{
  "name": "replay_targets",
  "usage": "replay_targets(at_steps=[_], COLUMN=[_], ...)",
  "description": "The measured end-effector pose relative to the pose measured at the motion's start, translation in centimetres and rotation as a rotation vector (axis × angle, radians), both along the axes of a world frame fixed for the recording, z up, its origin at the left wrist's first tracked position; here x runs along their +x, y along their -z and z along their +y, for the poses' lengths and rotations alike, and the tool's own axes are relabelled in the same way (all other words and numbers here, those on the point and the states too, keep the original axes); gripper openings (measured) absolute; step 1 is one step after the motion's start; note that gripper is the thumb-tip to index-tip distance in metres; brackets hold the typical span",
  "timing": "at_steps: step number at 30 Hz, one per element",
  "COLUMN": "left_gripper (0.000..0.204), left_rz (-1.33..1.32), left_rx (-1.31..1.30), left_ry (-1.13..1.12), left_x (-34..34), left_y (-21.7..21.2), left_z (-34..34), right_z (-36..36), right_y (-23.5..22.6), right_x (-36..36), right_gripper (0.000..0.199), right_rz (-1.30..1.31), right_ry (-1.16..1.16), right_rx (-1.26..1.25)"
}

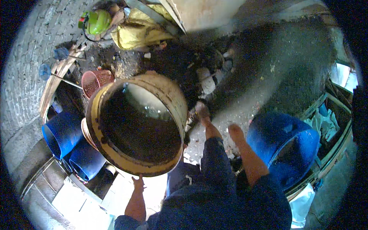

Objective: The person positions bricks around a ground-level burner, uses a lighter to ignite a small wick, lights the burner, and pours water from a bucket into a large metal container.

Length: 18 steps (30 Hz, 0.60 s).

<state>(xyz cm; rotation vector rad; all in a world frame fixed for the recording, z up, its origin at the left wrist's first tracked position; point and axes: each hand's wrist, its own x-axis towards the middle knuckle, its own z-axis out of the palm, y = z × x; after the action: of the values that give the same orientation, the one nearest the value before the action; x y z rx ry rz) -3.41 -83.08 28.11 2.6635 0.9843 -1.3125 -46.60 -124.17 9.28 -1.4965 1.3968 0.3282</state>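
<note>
A large round vat [173, 89], yellowish-brown with a dark inside, stands tilted left of centre, its wide mouth turned toward me. A pale, glossy patch shows on its inner far side; whether that is liquid or reflected light is unclear. Just below the near rim is my left hand [138, 183], its fingers apart and the tips at or very near the edge. My right hand [235, 133] hangs to the right of the vat, apart from it, with no object visible in it. Its fingers are too indistinct to read.
A bare foot [202, 110] is planted beside the vat. Blue drums [63, 132] lie at the left, and a large blue barrel [268, 132] is at the right. A red basket [96, 82], yellow sacks [134, 32] and a green gas cylinder [98, 22] sit farther off.
</note>
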Motion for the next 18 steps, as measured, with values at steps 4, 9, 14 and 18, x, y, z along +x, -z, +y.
replay_targets(at_steps=[4, 9, 14, 18], left_gripper=[0.08, 0.079, 0.057, 0.032], left_rz=[0.065, -0.086, -0.151, -0.323], left_rx=[-0.226, -0.266, -0.365, -0.495], left_ry=[-0.249, -0.149, -0.172, -0.169], left_x=[4.5, 5.4, 6.6, 5.9], left_y=[1.9, 2.5, 2.8, 3.3], left_z=[7.3, 5.1, 5.8, 5.8], right_z=[-7.9, -14.1, -12.7, -9.6], right_y=[-2.4, -9.1, -16.2, -15.7], right_x=[8.2, 20.5, 29.0, 30.3], right_gripper=[0.016, 0.029, 0.029, 0.032], right_rz=[-0.328, -0.637, -0.377, -0.3], right_ry=[-0.543, -0.775, -0.676, -0.588], right_rx=[-0.718, -0.757, -0.117, -0.459])
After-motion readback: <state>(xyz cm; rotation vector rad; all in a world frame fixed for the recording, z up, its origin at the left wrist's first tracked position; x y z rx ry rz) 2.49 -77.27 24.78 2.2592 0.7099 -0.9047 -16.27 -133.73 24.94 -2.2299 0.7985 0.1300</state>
